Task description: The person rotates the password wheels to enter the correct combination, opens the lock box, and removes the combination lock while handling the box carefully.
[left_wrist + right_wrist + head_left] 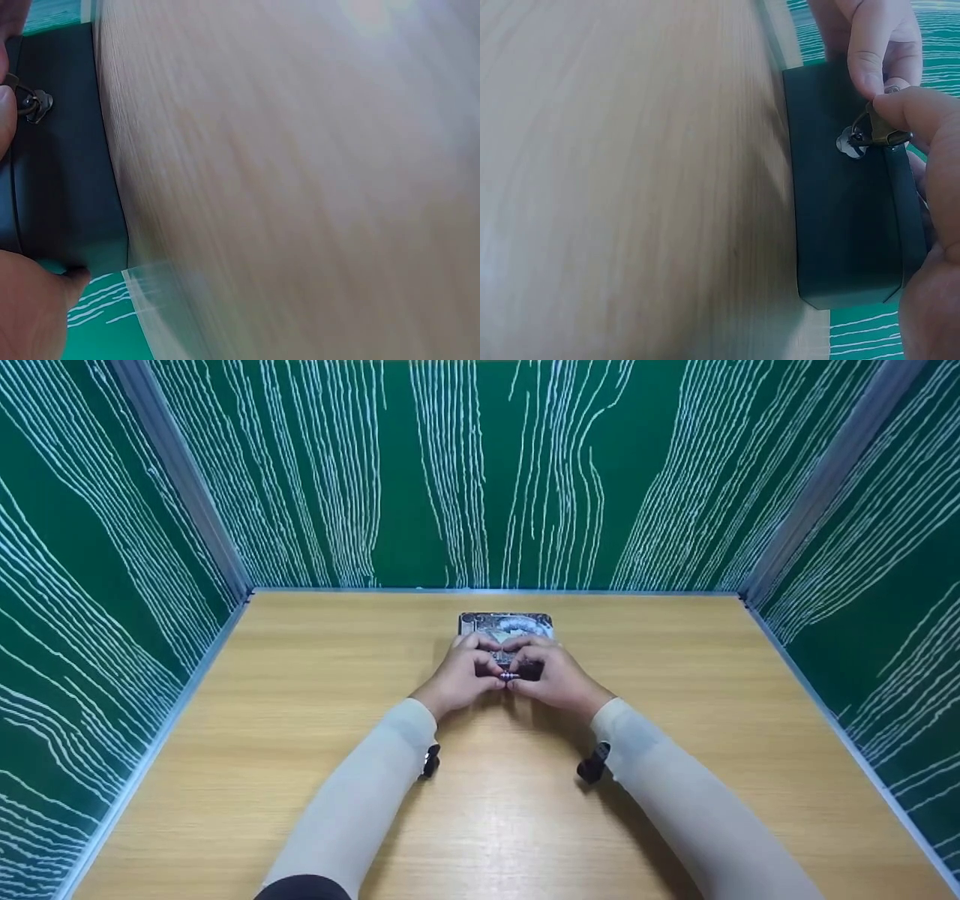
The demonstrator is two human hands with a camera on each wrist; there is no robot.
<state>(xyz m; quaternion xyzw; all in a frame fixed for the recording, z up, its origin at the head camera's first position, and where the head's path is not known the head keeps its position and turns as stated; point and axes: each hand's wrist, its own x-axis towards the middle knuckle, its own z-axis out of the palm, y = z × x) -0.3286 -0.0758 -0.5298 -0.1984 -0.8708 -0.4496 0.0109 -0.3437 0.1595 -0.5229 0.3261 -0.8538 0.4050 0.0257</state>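
Note:
A dark box (517,624) with a printed lid sits on the table toward its far side. On its front is a metal clasp (866,139) with a ring-like loop and a small plate. My left hand (466,673) and right hand (556,676) meet at the box's near edge, with curled fingers on the lid side and thumbs low at the clasp. In the right wrist view, the right thumb (915,112) and the left hand's fingertips (871,79) pinch the clasp's upper part. The box (64,172) looks closed; fingers partly cover the clasp in the left wrist view.
The light wooden table (337,660) spreads around the box. Green panels (397,472) with white wavy lines rise at the back and sides, joined by grey corner posts (180,472). Dark wrist devices (592,765) sit under the sleeves.

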